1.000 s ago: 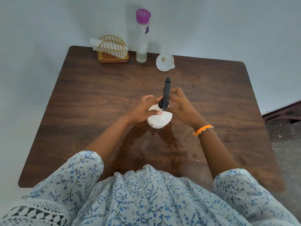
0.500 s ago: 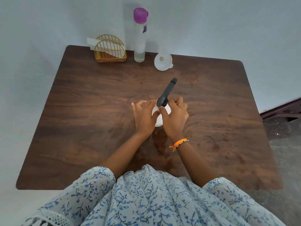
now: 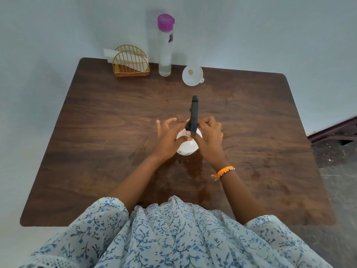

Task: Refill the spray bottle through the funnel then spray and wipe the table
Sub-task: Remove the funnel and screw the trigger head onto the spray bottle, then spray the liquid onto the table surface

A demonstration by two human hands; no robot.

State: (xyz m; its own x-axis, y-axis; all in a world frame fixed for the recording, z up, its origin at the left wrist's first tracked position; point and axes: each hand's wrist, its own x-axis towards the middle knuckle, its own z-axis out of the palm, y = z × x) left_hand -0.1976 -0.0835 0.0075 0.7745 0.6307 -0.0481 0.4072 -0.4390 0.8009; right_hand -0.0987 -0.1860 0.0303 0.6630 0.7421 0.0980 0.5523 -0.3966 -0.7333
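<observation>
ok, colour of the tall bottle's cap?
Purple-pink; the tall bottle's cap shows best in the head view.

White spray bottle (image 3: 187, 146) with black head, dark brown wood-grain table (image 3: 100, 132), purple-capped clear bottle (image 3: 164, 45)
</observation>
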